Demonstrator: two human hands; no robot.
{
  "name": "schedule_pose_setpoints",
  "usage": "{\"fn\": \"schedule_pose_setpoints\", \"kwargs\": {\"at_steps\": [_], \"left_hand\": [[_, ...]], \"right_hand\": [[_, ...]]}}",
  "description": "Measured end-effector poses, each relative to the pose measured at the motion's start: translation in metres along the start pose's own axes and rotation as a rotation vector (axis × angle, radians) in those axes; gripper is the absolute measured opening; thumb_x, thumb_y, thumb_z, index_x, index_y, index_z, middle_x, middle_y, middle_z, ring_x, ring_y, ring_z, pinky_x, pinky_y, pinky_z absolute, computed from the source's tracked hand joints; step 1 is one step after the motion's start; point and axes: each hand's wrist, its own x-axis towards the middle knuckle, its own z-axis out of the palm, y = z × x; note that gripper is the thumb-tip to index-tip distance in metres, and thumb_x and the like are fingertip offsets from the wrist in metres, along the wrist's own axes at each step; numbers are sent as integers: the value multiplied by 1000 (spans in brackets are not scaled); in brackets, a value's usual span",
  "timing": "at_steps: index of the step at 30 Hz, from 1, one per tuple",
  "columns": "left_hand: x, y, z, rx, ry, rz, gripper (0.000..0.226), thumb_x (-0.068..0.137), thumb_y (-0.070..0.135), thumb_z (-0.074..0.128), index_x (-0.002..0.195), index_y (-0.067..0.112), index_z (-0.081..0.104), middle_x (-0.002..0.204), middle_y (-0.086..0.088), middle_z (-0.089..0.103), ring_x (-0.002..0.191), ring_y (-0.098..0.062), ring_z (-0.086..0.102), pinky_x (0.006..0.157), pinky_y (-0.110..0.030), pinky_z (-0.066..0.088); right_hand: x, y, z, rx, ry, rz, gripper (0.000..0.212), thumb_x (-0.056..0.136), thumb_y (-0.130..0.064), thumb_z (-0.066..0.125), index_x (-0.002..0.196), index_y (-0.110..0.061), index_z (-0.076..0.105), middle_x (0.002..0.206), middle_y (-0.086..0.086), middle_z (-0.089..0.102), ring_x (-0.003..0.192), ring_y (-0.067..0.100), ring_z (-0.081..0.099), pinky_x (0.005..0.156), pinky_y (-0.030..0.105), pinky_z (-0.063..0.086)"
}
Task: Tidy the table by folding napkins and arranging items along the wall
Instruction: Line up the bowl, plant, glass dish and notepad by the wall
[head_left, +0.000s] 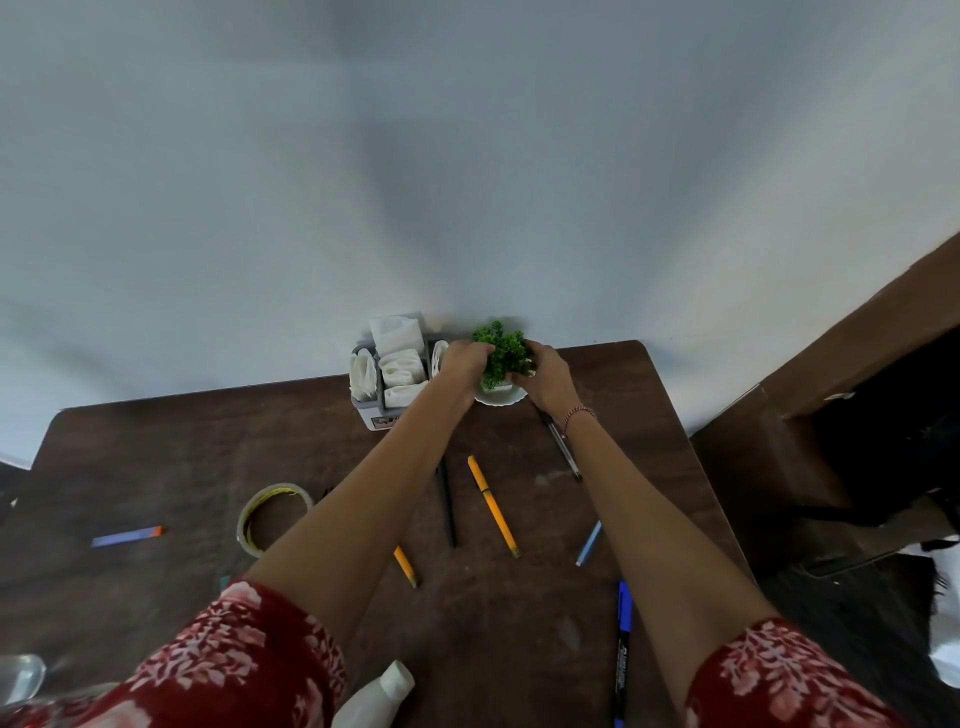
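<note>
Grips the green plant (505, 347) from both sides: left grip (466, 364) and right grip (546, 382) curled into the foliage, white pot (500, 399) just below. Holds it at the far edge of the tabletop (182, 467), just right of the napkin holder (370, 410), by the wall (467, 156).

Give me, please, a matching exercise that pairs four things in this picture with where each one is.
Things
1. green plant
2. tape roll
3. napkin organiser
4. blue marker

Places
A. nearest the person, on the right
B. held between the left hand and the right hand
C. by the wall, holding napkins
D. left of the left arm

Pairs: 1-B, 2-D, 3-C, 4-A
</note>
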Motion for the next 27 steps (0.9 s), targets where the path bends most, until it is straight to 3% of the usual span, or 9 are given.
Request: {"fn": "schedule_pose_setpoints", "kwargs": {"at_steps": [4, 9, 11, 12, 14, 16, 18, 22, 27], "left_hand": [[-15, 6, -4, 33, 6, 42, 27, 84, -6, 47, 62, 11, 45, 69, -2, 45, 77, -21, 47, 76, -33, 38], [-50, 0, -12, 43, -19, 81, 22, 87, 0, 44, 69, 8, 51, 74, -8, 49, 80, -25, 47, 73, -32, 36], [-60, -11, -16, 45, -33, 95, 24, 89, 4, 43, 102, -7, 61, 109, -23, 60, 109, -39, 52, 92, -41, 42], [-67, -15, -18, 56, -26, 99, 35, 89, 6, 43, 120, -7, 55, 127, -26, 53, 123, -41, 46, 101, -45, 39], [-80, -25, -22, 69, -12, 97, 42, 91, 9, 44, 132, 1, 51, 137, -24, 47, 129, -38, 42, 105, -45, 37], [-92, -37, -24, 40, -15, 108, 40, 93, 12, 45, 132, 6, 53, 126, -23, 56, 109, -30, 56, 89, -38, 46], [-106, -47, -27, 36, -21, 110, 39, 94, 13, 45, 132, 7, 53, 102, -18, 63, 83, -22, 54, 72, -31, 43], [-131, -68, -30, 46, -27, 99, 37, 95, 11, 46, 131, 5, 53, 126, -19, 57, 106, -27, 55, 84, -34, 42], [-162, -104, -33, 86, -29, 89, 31, 94, 7, 48, 122, 2, 59, 126, -11, 57, 117, -24, 51, 86, -25, 37]], "right_hand": [[-11, -2, -5, 5, -6, -18, 80, 82, -9, 69, 146, -6, 21, 144, 20, 24, 132, 32, 33, 108, 34, 31], [-40, -3, -5, 11, 115, -39, 66, 88, -13, 62, 144, -7, 27, 146, 18, 22, 136, 35, 26, 110, 39, 28], [-56, -6, -5, 8, 166, -51, 61, 90, -14, 60, 143, -7, 30, 147, 18, 23, 136, 34, 24, 109, 37, 26], [-64, -7, -5, 5, 183, -60, 59, 91, -13, 59, 142, -7, 31, 146, 18, 24, 136, 34, 23, 108, 37, 26], [-81, -8, -5, 11, 208, -76, 55, 91, -11, 56, 141, -7, 34, 145, 18, 27, 135, 33, 25, 106, 34, 26], [-99, -6, -3, 32, 214, -98, 53, 91, -9, 56, 140, -7, 36, 143, 18, 28, 134, 31, 27, 105, 30, 26], [-118, -4, -1, 66, 214, -111, 51, 92, -10, 55, 140, -8, 37, 143, 16, 28, 134, 28, 27, 107, 31, 27], [-155, 3, 4, 62, 235, -103, 47, 92, -11, 55, 137, -8, 42, 139, 15, 33, 132, 28, 32, 107, 35, 32], [-207, 15, 11, 88, 300, 4, 35, 92, -7, 52, 126, -11, 54, 129, 11, 45, 119, 26, 47, 97, 25, 36]]}}
